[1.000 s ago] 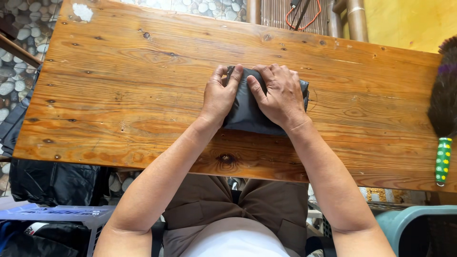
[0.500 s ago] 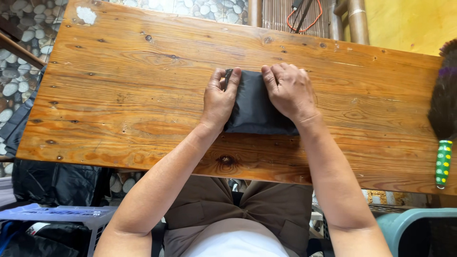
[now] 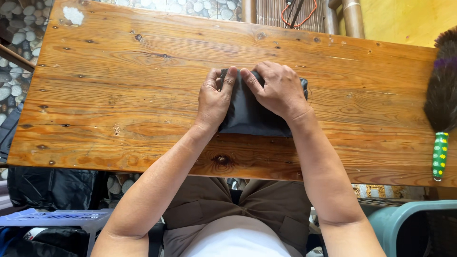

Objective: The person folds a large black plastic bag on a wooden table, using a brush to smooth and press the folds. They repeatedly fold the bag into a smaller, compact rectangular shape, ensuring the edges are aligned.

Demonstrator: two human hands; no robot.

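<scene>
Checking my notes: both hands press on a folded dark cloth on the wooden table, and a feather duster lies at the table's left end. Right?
Not quite. The head view shows the duster at the table's right end. Both hands, left and right, do press on the cloth.

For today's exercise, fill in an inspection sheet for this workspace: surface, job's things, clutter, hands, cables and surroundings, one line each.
Surface: wooden table, planks with knots, a pale patch near the far left corner.
Job's things: dark folded cloth lying flat at the middle of the table.
Clutter: feather duster with a green flowered handle at the right edge.
Hands: left hand and right hand both flat on the cloth, fingers stretched out, gripping nothing.
Cables: orange cable and a black one behind the far edge.
Surroundings: pebble floor, yellow wall, blue stool, teal chair.
</scene>
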